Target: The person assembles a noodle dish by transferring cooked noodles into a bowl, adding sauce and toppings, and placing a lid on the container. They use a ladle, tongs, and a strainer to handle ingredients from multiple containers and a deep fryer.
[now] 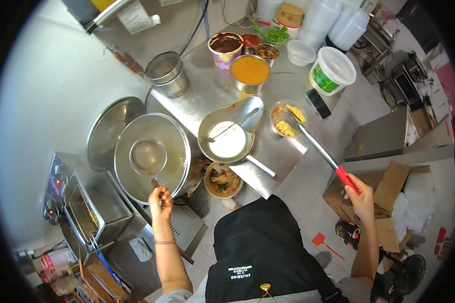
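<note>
The left hand is closed tight around the handle of a metal strainer ladle; the round cup of the ladle sits just past the fingers, down in a big steel pot full of pale broth; a big round lid leans just behind the pot, further from the hand. The right hand is closed around the red grip of long metal tongs; the tongs reach far out from the hand, and their tips are in a clear bowl of yellow noodles on the steel tabletop; a black phone lies just beside that bowl. Between the two hands sits a pan with white sauce and a spoon in it; a paper bowl of food stands below the pan, nearer the left hand; a cardboard box stands on the floor just beside the right hand.
</note>
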Available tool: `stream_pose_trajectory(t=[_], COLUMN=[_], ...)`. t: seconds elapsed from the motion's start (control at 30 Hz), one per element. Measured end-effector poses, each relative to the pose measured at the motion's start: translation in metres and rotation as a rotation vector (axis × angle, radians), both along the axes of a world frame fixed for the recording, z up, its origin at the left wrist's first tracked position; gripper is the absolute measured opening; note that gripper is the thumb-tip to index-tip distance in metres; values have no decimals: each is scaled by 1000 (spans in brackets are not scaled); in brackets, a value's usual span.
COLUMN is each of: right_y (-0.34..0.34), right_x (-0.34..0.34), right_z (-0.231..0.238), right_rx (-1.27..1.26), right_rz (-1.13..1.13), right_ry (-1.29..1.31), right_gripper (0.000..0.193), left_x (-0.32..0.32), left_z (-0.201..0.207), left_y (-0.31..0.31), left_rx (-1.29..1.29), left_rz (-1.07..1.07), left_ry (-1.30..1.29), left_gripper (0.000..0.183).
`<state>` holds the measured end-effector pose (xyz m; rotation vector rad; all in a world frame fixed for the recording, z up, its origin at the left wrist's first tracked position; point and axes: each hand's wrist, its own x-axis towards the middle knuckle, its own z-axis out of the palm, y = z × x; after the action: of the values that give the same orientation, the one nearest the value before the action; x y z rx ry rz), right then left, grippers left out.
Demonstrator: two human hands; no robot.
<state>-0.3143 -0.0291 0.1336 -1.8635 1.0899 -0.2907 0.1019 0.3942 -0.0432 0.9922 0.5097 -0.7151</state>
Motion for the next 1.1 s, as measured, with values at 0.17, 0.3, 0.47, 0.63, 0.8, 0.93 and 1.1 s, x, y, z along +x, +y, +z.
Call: stream_pose_trajectory(t=[0.17,0.3,0.47,0.63,0.8,0.93,1.1], right_y=[-37,-75,-145,-194,-216,-214,-215], right_x=[-17,-9,-7,41,46,23,15], right_z=[-30,-38,-30,-34,-38,-31,-35], right_rx=[-372,-280,170,430,430,410,461], right_rz=[48,158,-23,69,136,20,-52], right_ry=[126,208,65,161,262,325,299], right_gripper=[40,42,38,36,37,39,40], left_x=[36,50,40,29,8,8,13], left_z=[-28,-55,-59,-49,-53,-53,-54], left_y=[9,24,18,-4,4,6,6], left_rx=[-412,-315,-463,-392,-364,-229,-214], left_rz=[168,400,611,808,886,977,961], left_ry=[330,288,89,28,30,34,55], left_gripper=[13,35,59,59,74,80,79])
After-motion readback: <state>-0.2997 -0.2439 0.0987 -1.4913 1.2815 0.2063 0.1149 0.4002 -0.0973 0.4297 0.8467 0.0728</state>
